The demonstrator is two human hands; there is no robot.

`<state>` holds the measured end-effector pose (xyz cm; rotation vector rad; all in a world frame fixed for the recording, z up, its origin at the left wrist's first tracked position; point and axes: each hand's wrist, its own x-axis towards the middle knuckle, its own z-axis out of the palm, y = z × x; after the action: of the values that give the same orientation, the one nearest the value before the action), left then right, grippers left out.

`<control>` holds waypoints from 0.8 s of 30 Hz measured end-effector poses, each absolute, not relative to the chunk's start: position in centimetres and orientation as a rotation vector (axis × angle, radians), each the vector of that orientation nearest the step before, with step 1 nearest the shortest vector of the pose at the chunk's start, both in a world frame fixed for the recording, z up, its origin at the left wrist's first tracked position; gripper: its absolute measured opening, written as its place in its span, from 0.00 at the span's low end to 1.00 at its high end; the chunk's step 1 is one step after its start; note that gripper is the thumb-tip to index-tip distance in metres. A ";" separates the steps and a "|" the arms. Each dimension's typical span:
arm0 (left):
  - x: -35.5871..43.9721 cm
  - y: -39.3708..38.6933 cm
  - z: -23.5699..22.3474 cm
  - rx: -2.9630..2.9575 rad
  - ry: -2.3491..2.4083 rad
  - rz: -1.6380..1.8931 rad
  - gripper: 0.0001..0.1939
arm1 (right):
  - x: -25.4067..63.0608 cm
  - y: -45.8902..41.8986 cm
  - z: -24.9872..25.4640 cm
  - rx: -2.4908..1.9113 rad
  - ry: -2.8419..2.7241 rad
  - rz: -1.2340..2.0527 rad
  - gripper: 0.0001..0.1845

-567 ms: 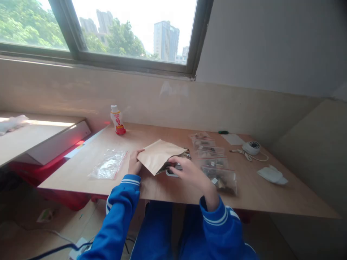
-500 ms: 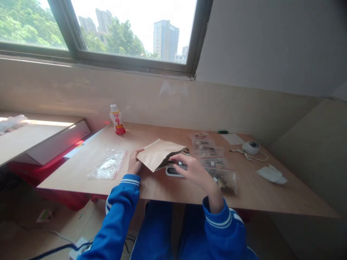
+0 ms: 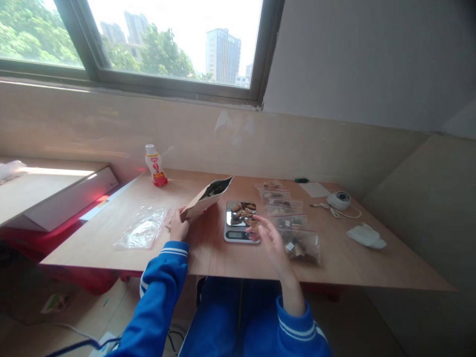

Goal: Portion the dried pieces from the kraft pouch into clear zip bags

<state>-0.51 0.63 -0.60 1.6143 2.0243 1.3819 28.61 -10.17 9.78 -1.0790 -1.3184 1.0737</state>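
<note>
My left hand (image 3: 178,228) grips the bottom end of a brown paper pouch (image 3: 205,197), tilted up with its open mouth facing right. A small digital scale (image 3: 239,229) lies just right of the pouch, with several brown nut-like pieces (image 3: 242,210) on its metal plate. My right hand (image 3: 268,235) hovers at the scale's right edge, thumb and fingers pinched on a small brown piece (image 3: 254,224).
Several red-zip clear bags (image 3: 290,221) with contents lie in a row right of the scale. An empty clear bag (image 3: 143,228) lies left. A small drink bottle (image 3: 154,165), a white round device with cable (image 3: 337,200) and white cloth (image 3: 366,235) stand on the wooden table (image 3: 372,267).
My left hand has tipped the pouch from lying over the scale to upright, uncovering the scale and its pieces. My right hand drew back to the right, out from under the pouch.
</note>
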 end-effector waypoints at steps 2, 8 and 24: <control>-0.6 0.9 -0.8 1.552 2.048 1.359 0.14 | 28.7 -10.1 9.4 -1.085 -1.295 1.094 0.22; -0.4 0.8 -0.6 1.525 2.034 1.286 0.12 | 28.9 -9.6 8.3 -1.131 -1.200 1.099 0.24; 0.3 0.1 0.4 1.622 1.995 1.107 0.17 | 27.5 -2.2 7.9 -1.152 -1.634 0.789 0.14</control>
<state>0.34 0.14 0.40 1.6223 1.9948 1.1073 27.49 -2.21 7.88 -1.1518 -1.6338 0.7893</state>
